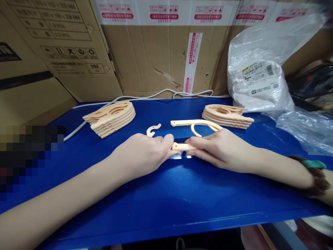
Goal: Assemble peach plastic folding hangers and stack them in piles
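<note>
My left hand (142, 152) is closed, its fingertips pinching around the end of a cream plastic folding hanger (182, 147). Behind its knuckles shows a small cream hook (150, 131); whether this is held or lies on the table, I cannot tell. My right hand (221, 147) grips the hanger's other side, thumb and fingers pressed together. From behind the right hand a curved hanger arm (189, 122) with a hole at its tip reaches left. Both hands hide much of the hanger. A stack of similar cream pieces (111, 118) lies at left, another stack (226, 116) at right.
The blue table (177, 194) has its edge near me. Cardboard boxes (153, 59) rise behind it. A white cable (145, 96) runs along the back. Plastic bags (257, 76) stand at back right. Something dark and pixelated (28, 156) is at left.
</note>
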{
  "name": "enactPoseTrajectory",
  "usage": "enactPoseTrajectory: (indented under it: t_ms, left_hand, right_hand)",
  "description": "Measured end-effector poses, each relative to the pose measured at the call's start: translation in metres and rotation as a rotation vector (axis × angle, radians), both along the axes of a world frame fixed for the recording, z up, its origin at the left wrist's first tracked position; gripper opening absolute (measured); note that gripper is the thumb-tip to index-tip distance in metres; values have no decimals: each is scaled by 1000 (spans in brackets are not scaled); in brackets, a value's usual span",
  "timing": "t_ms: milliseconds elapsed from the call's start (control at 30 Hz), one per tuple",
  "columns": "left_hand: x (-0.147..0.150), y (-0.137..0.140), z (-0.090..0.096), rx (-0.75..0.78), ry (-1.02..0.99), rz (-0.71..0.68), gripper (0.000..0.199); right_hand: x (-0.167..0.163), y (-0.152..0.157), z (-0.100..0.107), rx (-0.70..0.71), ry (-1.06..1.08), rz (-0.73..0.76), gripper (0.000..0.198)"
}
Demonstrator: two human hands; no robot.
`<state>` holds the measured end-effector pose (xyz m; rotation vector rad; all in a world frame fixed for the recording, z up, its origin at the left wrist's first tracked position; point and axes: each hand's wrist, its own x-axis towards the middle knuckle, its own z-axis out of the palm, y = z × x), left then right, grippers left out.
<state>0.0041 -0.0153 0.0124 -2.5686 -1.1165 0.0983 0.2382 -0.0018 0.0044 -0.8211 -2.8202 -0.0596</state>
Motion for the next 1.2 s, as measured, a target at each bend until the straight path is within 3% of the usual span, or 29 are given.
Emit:
enactPoseTrajectory:
  t_ms: [133, 333, 567, 700, 1033, 1200]
  left_hand:
    - [-2, 1, -3, 51, -51, -80, 33]
    - [-6, 2, -8, 352, -115, -307, 38]
    - [-4, -1, -9, 448, -90, -335, 38]
    - [-4, -1, -8, 417, -84, -328, 33]
    - [-8, 2, -8, 125, -259, -275, 24]
    - [-12, 6, -13, 9, -327, -254, 25]
  right_hand:
    - [0, 1, 2, -54, 7, 10, 39]
    - [0, 1, 7, -210, 25, 20, 36]
    - [0, 2, 11, -342, 43, 18, 34]
    - [1, 2, 11, -361, 49, 10, 34]
    - [1, 0, 4, -52, -20, 2, 38]
    - [0, -1, 1, -42, -36, -15, 38]
